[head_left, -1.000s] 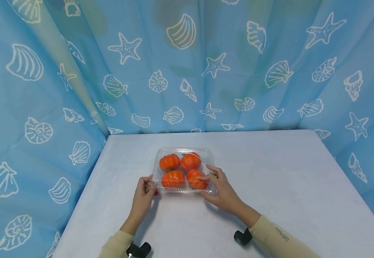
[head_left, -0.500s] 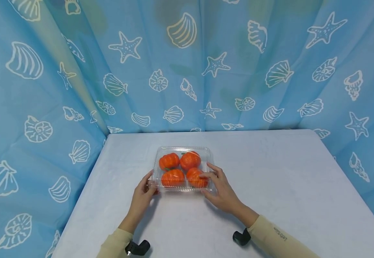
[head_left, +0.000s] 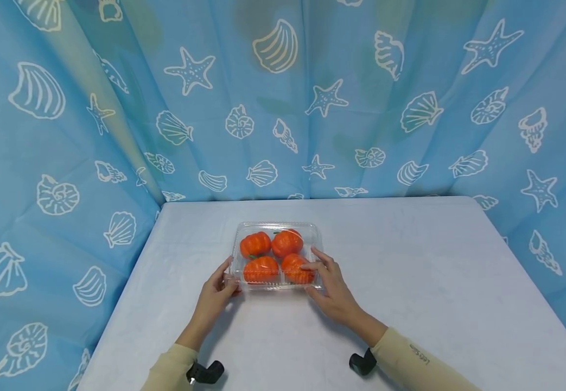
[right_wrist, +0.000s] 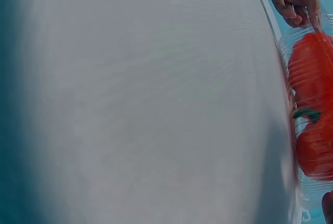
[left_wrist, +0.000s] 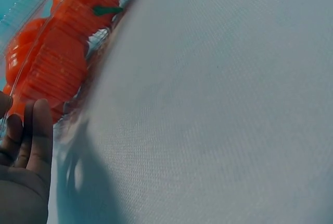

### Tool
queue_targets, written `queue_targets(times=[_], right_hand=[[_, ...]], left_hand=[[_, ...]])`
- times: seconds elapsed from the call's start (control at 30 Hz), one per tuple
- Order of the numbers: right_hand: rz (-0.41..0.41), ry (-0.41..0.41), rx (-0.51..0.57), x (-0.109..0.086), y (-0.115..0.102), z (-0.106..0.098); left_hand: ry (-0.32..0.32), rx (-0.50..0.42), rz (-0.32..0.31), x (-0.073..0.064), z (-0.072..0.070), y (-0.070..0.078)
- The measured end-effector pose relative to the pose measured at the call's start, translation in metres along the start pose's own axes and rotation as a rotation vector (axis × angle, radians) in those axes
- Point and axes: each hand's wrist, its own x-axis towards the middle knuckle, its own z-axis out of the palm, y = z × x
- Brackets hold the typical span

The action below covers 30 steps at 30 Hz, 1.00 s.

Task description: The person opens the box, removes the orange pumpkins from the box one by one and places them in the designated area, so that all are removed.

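A clear plastic clamshell box (head_left: 283, 226) sits on the white table with its lid down. Inside are several glossy orange, lobed vegetables (head_left: 261, 270) like small pumpkins, with green stems. My left hand (head_left: 216, 293) grips the box's near left corner, thumb at the front rim. Across the near right corner, my right hand (head_left: 336, 296) holds the box, fingers over the lid and thumb at the front edge. In the left wrist view the left fingers (left_wrist: 41, 135) come right up to the box side. Only a right fingertip (right_wrist: 328, 207) shows in the right wrist view.
The white-covered table (head_left: 424, 260) stretches around the box. A blue curtain (head_left: 336, 136) with white shells and starfish hangs behind it and at both sides. Black wrist cameras, left (head_left: 205, 373) and right (head_left: 363, 363), stick out below the sleeves.
Both hands keep their places on the box, with only a slight shift of forearms and fingers. The box and its contents stay practically where they were.
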Motion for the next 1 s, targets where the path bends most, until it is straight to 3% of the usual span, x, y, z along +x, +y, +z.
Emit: queue_targets(times=[0.33, 0.57, 0.8, 1.0], right_hand=[[-0.051, 0.000, -0.069, 0.001, -0.002, 0.002], [-0.027, -0.004, -0.130, 0.002, -0.002, 0.003], [-0.046, -0.016, -0.195, 0.005, 0.001, -0.003], [-0.053, -0.053, -0.183, 0.008, 0.000, -0.013]], left_hand=[[-0.008, 0.016, -0.018, -0.001, -0.002, -0.001], [-0.003, 0.025, -0.042, 0.000, -0.002, -0.002], [0.006, 0.009, -0.028, 0.000, -0.002, -0.002], [0.014, 0.025, -0.035, 0.000, 0.001, -0.001]])
